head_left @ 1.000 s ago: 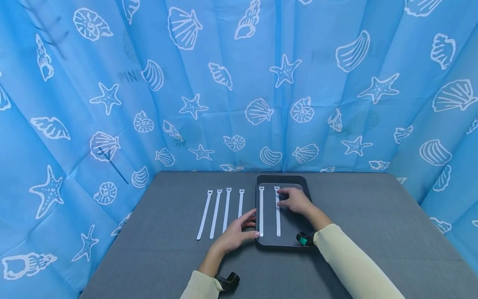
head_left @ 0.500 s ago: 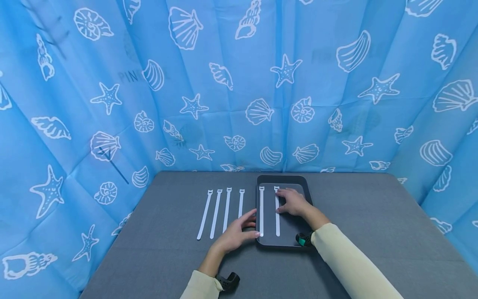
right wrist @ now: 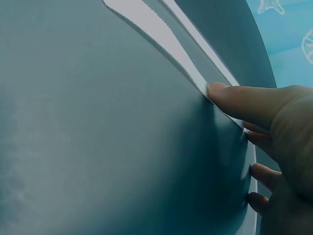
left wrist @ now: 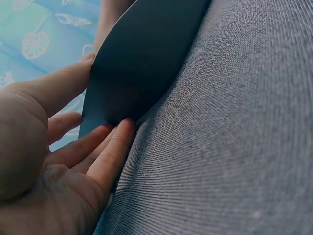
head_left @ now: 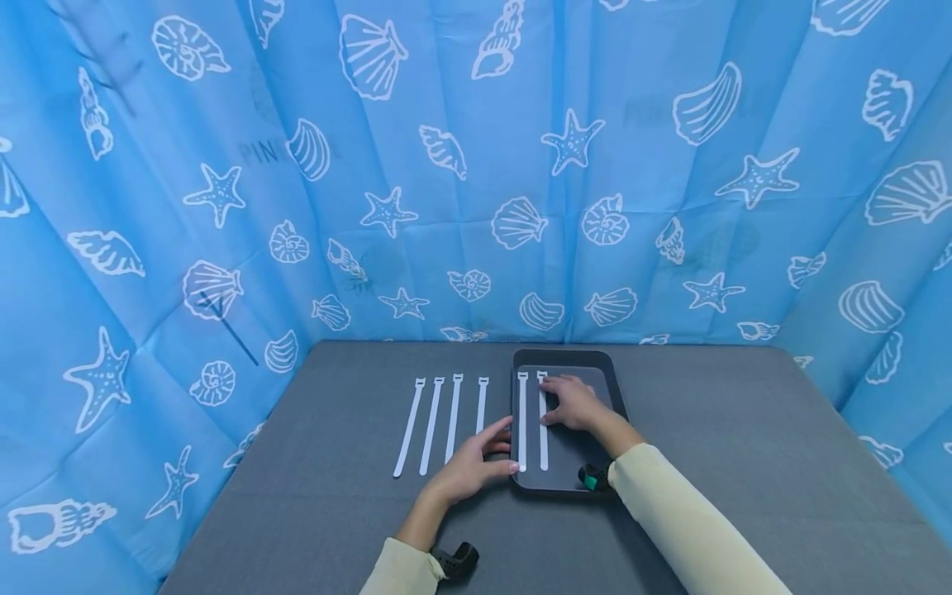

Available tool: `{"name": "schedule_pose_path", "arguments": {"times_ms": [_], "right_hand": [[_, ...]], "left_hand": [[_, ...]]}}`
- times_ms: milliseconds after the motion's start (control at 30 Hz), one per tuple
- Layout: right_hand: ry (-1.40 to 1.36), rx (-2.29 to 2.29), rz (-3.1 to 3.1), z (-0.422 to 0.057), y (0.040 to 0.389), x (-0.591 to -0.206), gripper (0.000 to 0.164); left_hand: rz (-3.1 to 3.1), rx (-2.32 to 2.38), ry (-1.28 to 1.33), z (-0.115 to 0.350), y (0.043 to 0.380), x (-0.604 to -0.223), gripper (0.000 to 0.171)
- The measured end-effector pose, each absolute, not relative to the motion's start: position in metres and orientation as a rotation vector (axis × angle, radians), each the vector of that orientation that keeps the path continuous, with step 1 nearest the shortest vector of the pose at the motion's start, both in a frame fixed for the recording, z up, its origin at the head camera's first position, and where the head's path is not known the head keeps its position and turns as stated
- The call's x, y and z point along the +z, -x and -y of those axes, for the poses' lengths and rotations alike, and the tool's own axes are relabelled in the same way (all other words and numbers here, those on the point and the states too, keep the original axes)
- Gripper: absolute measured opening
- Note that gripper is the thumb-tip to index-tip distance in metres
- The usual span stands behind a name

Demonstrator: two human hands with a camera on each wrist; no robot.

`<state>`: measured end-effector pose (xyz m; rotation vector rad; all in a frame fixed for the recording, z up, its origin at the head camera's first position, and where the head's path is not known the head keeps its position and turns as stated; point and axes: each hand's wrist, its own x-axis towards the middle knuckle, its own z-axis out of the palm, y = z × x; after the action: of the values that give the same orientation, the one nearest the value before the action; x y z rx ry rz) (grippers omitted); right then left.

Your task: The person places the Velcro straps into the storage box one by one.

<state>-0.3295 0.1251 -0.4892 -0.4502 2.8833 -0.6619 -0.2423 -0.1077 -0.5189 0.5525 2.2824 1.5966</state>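
Observation:
Inside the dark grey tray [head_left: 576, 454], two white cable ties with slotted heads lie side by side. My right hand [head_left: 576, 405] is over the right-hand cable tie [head_left: 544, 450], fingertips near its head and thumb lower down. The right wrist view shows the thumb pressing on this cable tie [right wrist: 166, 41], which bends up slightly, and the other fingers reaching down past it. The left-hand cable tie [head_left: 522, 426] lies along the tray's left wall. My left hand [head_left: 470, 471] touches that wall from outside with straight fingers [left wrist: 110, 156], its thumb at the rim.
Several more white cable ties [head_left: 431, 426] lie in a row on the grey table [head_left: 320, 496] left of the tray; my left hand partly hides the nearest. A blue curtain [head_left: 476, 173] with shell prints hangs behind the table.
My right hand has moved left, and the cable tie under it has slid closer to the one by the tray's left wall. My left hand keeps its place.

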Motion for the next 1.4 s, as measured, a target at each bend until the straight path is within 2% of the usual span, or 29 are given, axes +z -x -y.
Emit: {"name": "schedule_pose_path", "arguments": {"times_ms": [1400], "right_hand": [[0.456,-0.753,-2.848,-0.1193,0.3260,-0.4876,0.064]], "left_hand": [[-2.274,1.603,-0.541,0.1073,0.2423,-0.5193,0.074]]}}
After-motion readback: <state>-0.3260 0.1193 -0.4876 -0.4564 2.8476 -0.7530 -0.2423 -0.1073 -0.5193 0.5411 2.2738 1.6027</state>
